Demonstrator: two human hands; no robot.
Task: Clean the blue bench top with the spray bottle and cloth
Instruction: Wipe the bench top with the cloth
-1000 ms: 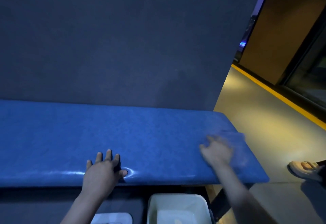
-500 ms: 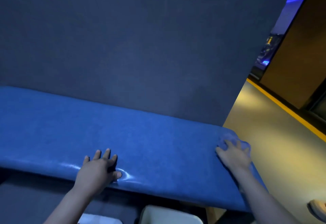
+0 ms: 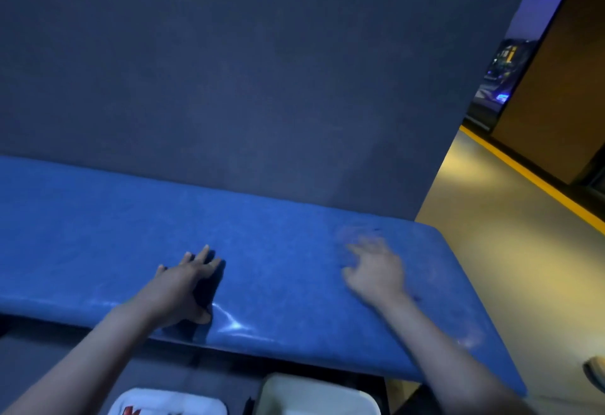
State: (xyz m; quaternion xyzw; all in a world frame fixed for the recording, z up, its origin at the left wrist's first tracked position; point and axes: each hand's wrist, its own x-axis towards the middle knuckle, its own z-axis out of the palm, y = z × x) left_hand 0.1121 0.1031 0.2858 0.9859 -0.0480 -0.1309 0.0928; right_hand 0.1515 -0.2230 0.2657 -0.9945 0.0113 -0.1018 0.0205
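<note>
The blue bench top (image 3: 98, 234) runs from the left edge to a rounded right end. My left hand (image 3: 183, 283) rests flat on it near the front edge, fingers straight, thumb over the lip. My right hand (image 3: 373, 267) presses spread fingers down on the bench right of the middle, blurred by motion. A pale-blue cloth (image 3: 348, 234) shows faintly past its fingertips, mostly hidden and hard to tell from the bench. No spray bottle is in view.
A dark grey wall (image 3: 229, 87) rises straight behind the bench. Under the front edge stand a white tub (image 3: 314, 395) and a white object with red marking (image 3: 167, 403). To the right lies yellowish floor (image 3: 507, 251) with a yellow stripe; a shoe tip (image 3: 594, 372) shows at the edge.
My right hand has swept with the cloth from the bench's right end back left toward the middle. My left hand has stayed pressed in place.
</note>
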